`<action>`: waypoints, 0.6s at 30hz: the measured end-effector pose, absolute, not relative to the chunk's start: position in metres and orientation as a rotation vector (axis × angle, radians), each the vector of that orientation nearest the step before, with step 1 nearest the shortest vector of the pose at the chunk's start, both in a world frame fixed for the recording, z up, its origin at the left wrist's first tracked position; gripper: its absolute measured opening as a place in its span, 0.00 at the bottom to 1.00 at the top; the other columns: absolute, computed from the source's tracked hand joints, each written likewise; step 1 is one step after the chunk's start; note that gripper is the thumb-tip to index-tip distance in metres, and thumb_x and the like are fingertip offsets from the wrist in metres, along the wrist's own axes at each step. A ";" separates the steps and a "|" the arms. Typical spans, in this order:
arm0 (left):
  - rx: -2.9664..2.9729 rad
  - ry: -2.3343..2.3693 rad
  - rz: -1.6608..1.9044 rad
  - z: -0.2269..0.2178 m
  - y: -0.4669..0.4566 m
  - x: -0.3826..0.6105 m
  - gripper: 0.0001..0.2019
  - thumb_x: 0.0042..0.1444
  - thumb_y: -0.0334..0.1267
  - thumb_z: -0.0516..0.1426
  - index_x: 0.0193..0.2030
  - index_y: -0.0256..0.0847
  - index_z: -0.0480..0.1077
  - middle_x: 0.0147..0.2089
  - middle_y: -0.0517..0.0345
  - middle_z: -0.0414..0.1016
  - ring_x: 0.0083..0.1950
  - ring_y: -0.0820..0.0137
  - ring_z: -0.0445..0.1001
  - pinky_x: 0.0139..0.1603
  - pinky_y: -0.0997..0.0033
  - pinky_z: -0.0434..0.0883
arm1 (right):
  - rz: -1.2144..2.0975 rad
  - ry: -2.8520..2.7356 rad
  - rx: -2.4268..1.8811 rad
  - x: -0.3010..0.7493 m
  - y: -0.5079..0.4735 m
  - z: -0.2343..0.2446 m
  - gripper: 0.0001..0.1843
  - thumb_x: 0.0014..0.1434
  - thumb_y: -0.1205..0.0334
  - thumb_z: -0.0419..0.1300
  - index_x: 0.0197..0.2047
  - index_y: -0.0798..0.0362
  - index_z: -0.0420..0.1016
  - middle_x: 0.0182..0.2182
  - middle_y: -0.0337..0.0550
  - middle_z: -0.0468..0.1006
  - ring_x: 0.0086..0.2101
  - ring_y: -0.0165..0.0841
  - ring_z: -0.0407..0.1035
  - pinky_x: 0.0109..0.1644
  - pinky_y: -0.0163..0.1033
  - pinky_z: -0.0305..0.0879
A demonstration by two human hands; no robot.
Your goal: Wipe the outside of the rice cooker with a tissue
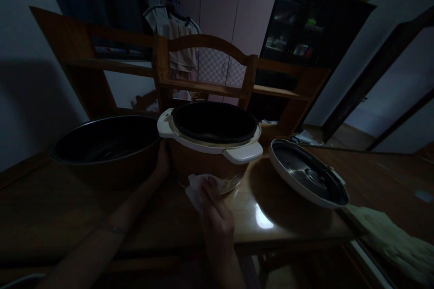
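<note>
A rice cooker (190, 159) with a cream rim and two side handles stands on the wooden desk, a black inner pot (217, 119) in its top. My right hand (217, 216) is closed on a crumpled white tissue (196, 185) and presses it against the cooker's lower front, beside the panel. In shadow at the cooker's left side, below the handle, is my left hand (163, 158); its fingers are hidden. Just left of that hand sits a wide dark pot (105, 144). The round lid (308, 176) lies tilted, inner side up, to the right of the cooker.
Along the back of the desk (237, 230) runs a wooden shelf rack (206, 40). Pale folded fabric (386, 230) lies low at the right, beside the desk's right end. A dark glass-fronted cabinet (298, 36) and hanging clothes (179, 36) stand farther back. The room is dim.
</note>
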State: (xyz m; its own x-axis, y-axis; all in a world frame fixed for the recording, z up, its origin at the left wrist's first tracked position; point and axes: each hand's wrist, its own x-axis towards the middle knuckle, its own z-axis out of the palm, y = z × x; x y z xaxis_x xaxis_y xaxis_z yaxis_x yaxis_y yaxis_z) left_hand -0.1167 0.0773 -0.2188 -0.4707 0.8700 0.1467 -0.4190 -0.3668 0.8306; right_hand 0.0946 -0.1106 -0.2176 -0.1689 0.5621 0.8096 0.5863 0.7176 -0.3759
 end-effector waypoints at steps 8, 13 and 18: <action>0.690 1.003 1.937 -0.211 0.075 -0.116 0.16 0.57 0.49 0.55 0.42 0.41 0.75 0.47 0.58 0.79 0.59 0.59 0.70 0.69 0.56 0.60 | 0.146 -1.339 -1.176 0.141 -0.108 -0.215 0.19 0.66 0.67 0.53 0.59 0.48 0.72 0.60 0.47 0.71 0.61 0.41 0.63 0.64 0.53 0.62; 0.673 1.044 1.932 -0.210 0.073 -0.116 0.15 0.56 0.49 0.55 0.41 0.41 0.75 0.45 0.58 0.79 0.58 0.58 0.70 0.67 0.57 0.63 | 0.408 -1.166 -1.210 0.147 -0.098 -0.212 0.20 0.64 0.59 0.56 0.58 0.49 0.73 0.59 0.49 0.71 0.60 0.42 0.65 0.61 0.51 0.65; 0.717 1.001 1.946 -0.213 0.075 -0.118 0.15 0.56 0.49 0.55 0.40 0.41 0.74 0.47 0.58 0.79 0.58 0.61 0.71 0.67 0.57 0.61 | 0.466 -1.141 -1.247 0.139 -0.097 -0.215 0.23 0.63 0.56 0.58 0.61 0.50 0.70 0.59 0.51 0.71 0.59 0.44 0.66 0.61 0.51 0.65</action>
